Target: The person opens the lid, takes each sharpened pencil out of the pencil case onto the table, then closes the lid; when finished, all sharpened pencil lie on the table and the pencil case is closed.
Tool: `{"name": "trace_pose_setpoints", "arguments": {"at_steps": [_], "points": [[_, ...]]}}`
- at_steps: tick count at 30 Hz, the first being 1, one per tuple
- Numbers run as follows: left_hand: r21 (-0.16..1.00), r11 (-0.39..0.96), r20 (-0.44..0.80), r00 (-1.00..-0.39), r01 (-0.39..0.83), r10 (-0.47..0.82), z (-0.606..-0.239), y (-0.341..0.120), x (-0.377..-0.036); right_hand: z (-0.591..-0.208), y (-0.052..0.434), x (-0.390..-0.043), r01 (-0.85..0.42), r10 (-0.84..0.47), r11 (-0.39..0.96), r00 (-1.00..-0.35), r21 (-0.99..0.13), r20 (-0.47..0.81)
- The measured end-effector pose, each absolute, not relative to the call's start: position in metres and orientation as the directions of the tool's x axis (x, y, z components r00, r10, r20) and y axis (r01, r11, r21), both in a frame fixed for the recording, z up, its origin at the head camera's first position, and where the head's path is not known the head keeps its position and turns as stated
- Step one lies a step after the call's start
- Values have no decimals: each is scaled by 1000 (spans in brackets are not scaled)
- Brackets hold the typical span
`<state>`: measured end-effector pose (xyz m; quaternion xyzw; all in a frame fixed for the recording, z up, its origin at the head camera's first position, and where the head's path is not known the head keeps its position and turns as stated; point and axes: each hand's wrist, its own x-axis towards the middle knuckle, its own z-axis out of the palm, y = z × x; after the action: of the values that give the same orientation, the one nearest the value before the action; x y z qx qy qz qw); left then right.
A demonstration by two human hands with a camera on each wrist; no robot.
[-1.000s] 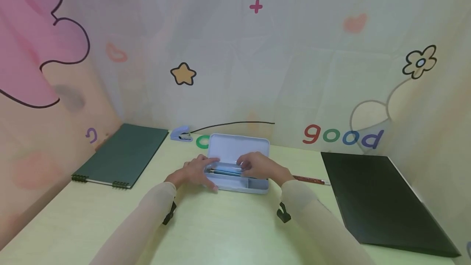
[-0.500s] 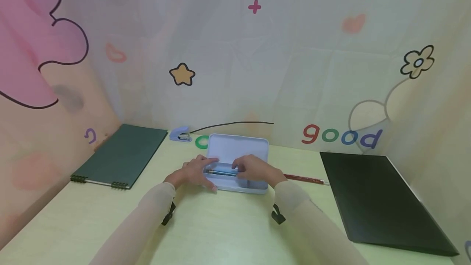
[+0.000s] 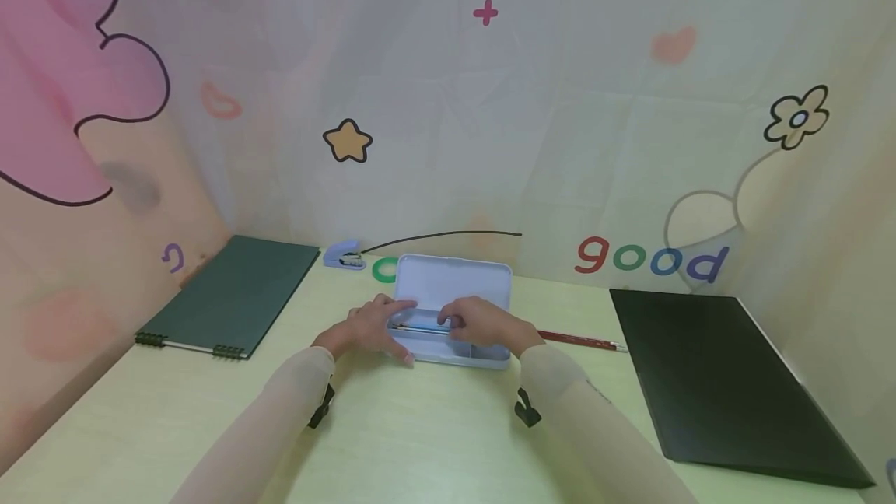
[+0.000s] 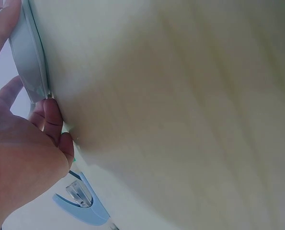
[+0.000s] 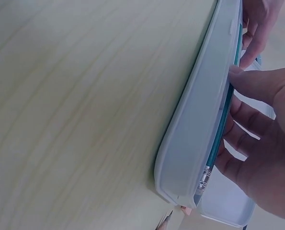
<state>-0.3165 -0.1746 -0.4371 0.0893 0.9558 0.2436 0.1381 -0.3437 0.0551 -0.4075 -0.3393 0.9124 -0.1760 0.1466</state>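
Observation:
A pale blue pencil case [image 3: 434, 347] lies with its lid [image 3: 455, 277] raised at the back. My left hand [image 3: 371, 327] grips its left end, thumb by the front edge and fingers round the end. Over the case's middle, my right hand [image 3: 483, 325] pinches a teal pencil [image 5: 223, 120] between thumb and fingers. This pencil runs lengthwise along the case, its metal ferrule near the right end in the right wrist view. Part of the case's inside is hidden behind the right hand.
Reddish pencils [image 3: 581, 341] lie right of the case. Behind stand a blue stapler [image 3: 343, 255] and a green ring [image 3: 384, 270]. A dark green spiral notebook [image 3: 238, 286] is at left, a large black folder [image 3: 728, 379] at right. A printed cloth hangs at the back.
My right hand has shifted left and slightly lower over the case, mostly in the first half second. My left hand and the case have stayed in place.

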Motion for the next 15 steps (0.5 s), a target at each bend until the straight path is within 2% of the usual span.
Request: {"name": "trace_pose_setpoints", "arguments": {"at_steps": [15], "points": [[485,867,-225,-941,115,251,-437,-175,-317,-406,53,-348,-575,-687,695,-708,-431,-162]]}}
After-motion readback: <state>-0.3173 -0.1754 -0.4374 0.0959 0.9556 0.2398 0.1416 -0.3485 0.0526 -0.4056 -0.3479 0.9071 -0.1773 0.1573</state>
